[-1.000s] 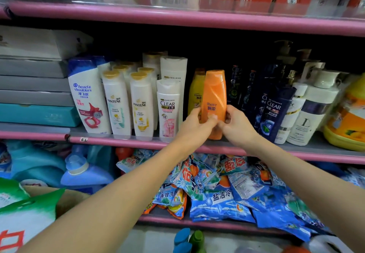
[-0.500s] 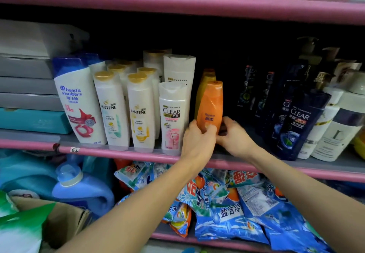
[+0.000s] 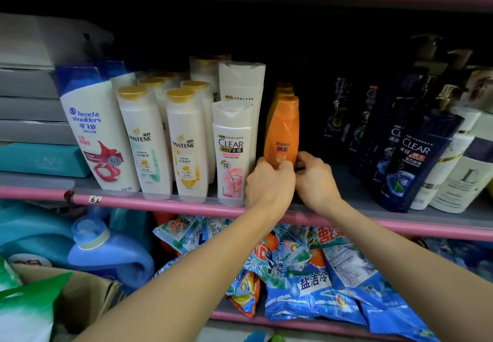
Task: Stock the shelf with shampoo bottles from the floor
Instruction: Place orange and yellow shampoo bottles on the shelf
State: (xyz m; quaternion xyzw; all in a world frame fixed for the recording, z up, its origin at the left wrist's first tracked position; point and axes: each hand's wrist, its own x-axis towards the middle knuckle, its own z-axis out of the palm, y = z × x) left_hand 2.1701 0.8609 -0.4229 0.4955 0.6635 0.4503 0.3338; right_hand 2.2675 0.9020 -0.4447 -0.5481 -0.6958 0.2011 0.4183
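An orange Rejoice shampoo bottle stands upright on the pink-edged shelf, in front of other orange bottles. My left hand grips its base from the left, thumb across the front. My right hand holds the base from the right; its fingertips are hidden behind the bottle. A white Clear bottle stands just to the left, touching or nearly touching my left hand.
Pantene bottles and a Head & Shoulders bottle fill the shelf's left. Dark Clear bottles and white pump bottles stand at the right, with a gap between. Below lie detergent bags, a blue jug and a cardboard box.
Both hands have moved the orange bottle deeper onto the shelf and set it down behind the front edge. The view has moved closer to the shelf.
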